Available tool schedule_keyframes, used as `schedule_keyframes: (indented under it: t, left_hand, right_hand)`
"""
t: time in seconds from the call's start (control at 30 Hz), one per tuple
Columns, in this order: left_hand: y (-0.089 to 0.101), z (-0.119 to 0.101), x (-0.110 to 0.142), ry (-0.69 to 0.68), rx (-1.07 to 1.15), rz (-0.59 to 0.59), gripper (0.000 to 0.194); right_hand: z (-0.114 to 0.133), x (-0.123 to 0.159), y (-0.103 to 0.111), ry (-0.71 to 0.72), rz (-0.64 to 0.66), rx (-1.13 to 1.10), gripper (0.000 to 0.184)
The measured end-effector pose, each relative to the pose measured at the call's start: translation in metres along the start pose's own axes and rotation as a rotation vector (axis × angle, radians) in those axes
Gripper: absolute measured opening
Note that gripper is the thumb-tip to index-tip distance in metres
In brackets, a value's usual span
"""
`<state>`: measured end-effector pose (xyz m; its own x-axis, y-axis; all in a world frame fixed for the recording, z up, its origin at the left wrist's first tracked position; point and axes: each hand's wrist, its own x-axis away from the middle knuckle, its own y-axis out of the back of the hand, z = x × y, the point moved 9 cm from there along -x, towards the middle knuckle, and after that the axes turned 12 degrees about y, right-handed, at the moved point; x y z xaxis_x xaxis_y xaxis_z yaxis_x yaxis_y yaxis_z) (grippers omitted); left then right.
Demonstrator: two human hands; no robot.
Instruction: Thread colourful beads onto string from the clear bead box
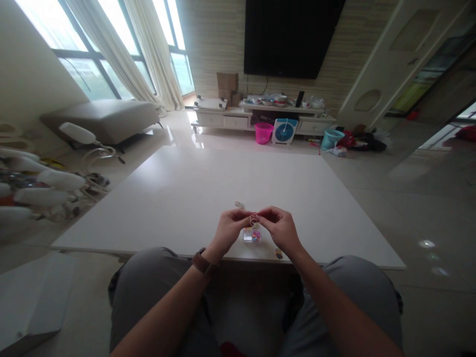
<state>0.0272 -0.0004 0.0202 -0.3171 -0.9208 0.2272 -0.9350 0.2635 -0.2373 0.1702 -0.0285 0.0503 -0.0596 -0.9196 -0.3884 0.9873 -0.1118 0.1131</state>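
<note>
Both hands meet over the near edge of a white table (186,198). My left hand (229,227) and my right hand (279,227) pinch a small reddish ring-like item (253,218) between their fingertips; it is too small to name. Right below it on the table stands a small clear box (252,235) holding colourful bits. A tiny pale piece (239,204) lies on the table just beyond the hands. Another small dark item (278,254) lies at the table edge by my right wrist. A brown watch strap is on my left wrist.
A grey daybed (104,119) stands at the left under the windows. White bottle-like objects (40,188) crowd the left edge. Far back are a TV cabinet (260,119), a pink basket (264,133), a blue fan (284,130) and a teal basket (330,139).
</note>
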Motion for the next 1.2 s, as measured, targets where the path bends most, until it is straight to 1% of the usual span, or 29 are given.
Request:
schedule_keyframes:
  t: [0.3,0.43,0.53,0.63,0.77,0.87,1.0,1.1,1.2]
  left_hand:
    - [0.002,0.0,-0.001,-0.011,0.02,-0.016,0.029]
    - [0.005,0.0,-0.002,-0.029,0.025,-0.043,0.028]
    - [0.007,0.001,-0.002,-0.037,0.035,-0.058,0.029]
    - [0.009,0.001,-0.002,-0.049,0.031,-0.071,0.028]
    - [0.008,-0.003,0.0,-0.067,0.005,-0.083,0.026]
    - [0.006,-0.005,0.001,-0.073,-0.015,-0.079,0.027]
    - [0.003,-0.007,0.003,-0.083,-0.072,-0.072,0.025]
    - [0.003,-0.007,0.003,-0.074,-0.061,-0.065,0.026]
    - [0.003,-0.007,0.003,-0.063,-0.05,-0.053,0.029]
  right_hand:
    - [0.002,0.0,-0.002,0.025,0.026,0.012,0.018]
    - [0.007,0.0,0.003,0.023,0.007,0.086,0.017]
    - [0.015,0.001,0.005,0.054,-0.007,0.15,0.017]
    - [0.021,0.002,0.0,0.101,0.029,0.204,0.015]
    - [0.021,0.002,-0.006,0.133,0.074,0.243,0.012]
    - [0.022,0.002,-0.006,0.153,0.065,0.254,0.01]
    - [0.024,0.001,-0.004,0.157,0.059,0.246,0.01]
    - [0.025,0.002,-0.004,0.166,0.061,0.243,0.011]
    - [0.02,0.002,-0.001,0.146,0.052,0.242,0.011]
